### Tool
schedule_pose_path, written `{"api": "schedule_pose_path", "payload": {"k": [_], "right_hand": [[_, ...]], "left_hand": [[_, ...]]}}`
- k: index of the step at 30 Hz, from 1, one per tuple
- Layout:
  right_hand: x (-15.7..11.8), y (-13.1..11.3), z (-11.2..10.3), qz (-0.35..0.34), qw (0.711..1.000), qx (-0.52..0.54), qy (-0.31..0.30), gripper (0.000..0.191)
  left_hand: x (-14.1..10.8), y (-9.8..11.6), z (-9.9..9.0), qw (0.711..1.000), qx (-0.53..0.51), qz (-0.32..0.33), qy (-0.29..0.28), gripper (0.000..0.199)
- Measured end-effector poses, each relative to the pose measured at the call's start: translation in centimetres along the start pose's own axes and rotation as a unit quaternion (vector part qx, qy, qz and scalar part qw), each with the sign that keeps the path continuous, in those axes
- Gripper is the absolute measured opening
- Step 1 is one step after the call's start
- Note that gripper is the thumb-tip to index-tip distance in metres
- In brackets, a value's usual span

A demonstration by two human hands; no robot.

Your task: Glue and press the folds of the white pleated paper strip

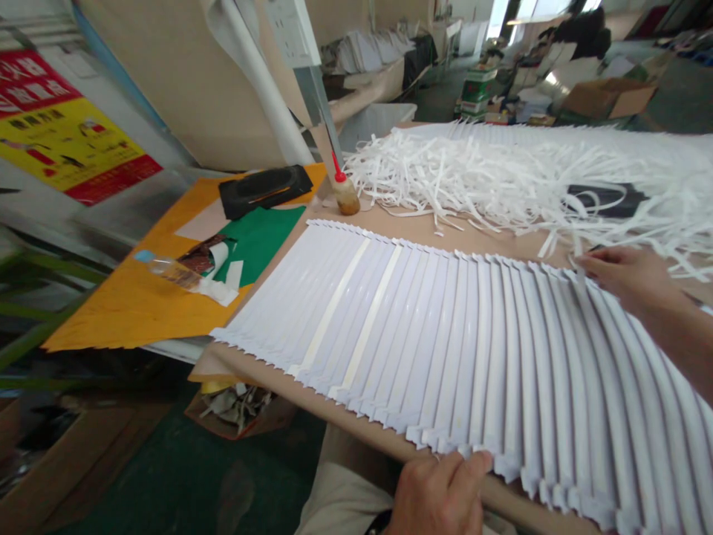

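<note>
A fanned row of overlapping white paper strips (445, 349) lies across a tan board (328, 397), with two cream strips (368, 319) among them. My left hand (440, 494) rests on the row's near end at the board's edge, and its thumb is hidden. At the far end, my right hand (629, 279) pinches the strip ends between its fingertips. Beyond the row lies a heap of loose white paper strips (473, 178), partly covering a black object (604, 199). A glue bottle with a red nozzle (346, 195) stands at the heap's left.
To the left, an orange sheet (134, 312) holds a green sheet (261, 238), a black pad (264, 189) and a plastic bottle (172, 271). A box of scraps (237, 409) sits below the board. A white pipe (261, 82) rises behind it.
</note>
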State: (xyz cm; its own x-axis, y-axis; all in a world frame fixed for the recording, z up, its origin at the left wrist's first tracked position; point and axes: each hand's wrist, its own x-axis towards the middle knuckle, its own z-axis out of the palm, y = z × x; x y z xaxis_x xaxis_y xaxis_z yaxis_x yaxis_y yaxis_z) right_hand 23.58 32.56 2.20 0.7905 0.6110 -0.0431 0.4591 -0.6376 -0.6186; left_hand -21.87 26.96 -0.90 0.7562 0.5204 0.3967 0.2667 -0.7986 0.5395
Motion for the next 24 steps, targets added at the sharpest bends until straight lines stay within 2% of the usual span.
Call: {"api": "schedule_pose_path", "payload": {"k": [1, 3, 6, 8, 11, 13, 16, 20, 22, 24], "right_hand": [[-2.1, 1.2, -1.0, 0.054, 0.993, 0.105, -0.02, 0.018], [-7.2, 3.1, -2.2, 0.121, 0.955, 0.259, -0.076, 0.018], [-15.9, 3.9, -2.5, 0.212, 0.903, 0.337, -0.159, 0.023], [-21.0, 3.3, -1.8, 0.255, 0.875, 0.37, -0.179, 0.029], [-25.9, 1.5, -0.5, 0.275, 0.836, 0.418, -0.227, 0.034], [-27.4, 0.4, 0.1, 0.265, 0.816, 0.447, -0.256, 0.035], [-28.3, -0.6, 0.6, 0.242, 0.803, 0.473, -0.27, 0.037], [-28.1, -0.9, 0.9, 0.231, 0.795, 0.481, -0.29, 0.034], [-26.4, -0.5, 0.5, 0.218, 0.804, 0.475, -0.283, 0.035], [-23.2, 0.3, -0.6, 0.177, 0.846, 0.443, -0.239, 0.036]], "left_hand": [[0.3, 0.2, -0.2, 0.999, -0.033, -0.011, -0.013, 0.039], [0.8, 0.9, -0.5, 0.993, -0.103, -0.038, -0.032, 0.036], [2.1, 2.5, -0.3, 0.971, -0.208, -0.11, -0.05, 0.029], [3.3, 3.4, 0.0, 0.951, -0.257, -0.165, -0.056, 0.028], [5.3, 4.4, 0.9, 0.932, -0.284, -0.211, -0.082, 0.038], [6.5, 4.6, 1.6, 0.92, -0.295, -0.227, -0.124, 0.041], [7.6, 4.8, 2.5, 0.896, -0.314, -0.254, -0.187, 0.026], [7.5, 5.2, 2.6, 0.88, -0.331, -0.276, -0.197, 0.027], [7.0, 5.5, 2.0, 0.877, -0.336, -0.277, -0.204, 0.024], [6.1, 5.6, 1.2, 0.87, -0.34, -0.285, -0.216, 0.021]]}}
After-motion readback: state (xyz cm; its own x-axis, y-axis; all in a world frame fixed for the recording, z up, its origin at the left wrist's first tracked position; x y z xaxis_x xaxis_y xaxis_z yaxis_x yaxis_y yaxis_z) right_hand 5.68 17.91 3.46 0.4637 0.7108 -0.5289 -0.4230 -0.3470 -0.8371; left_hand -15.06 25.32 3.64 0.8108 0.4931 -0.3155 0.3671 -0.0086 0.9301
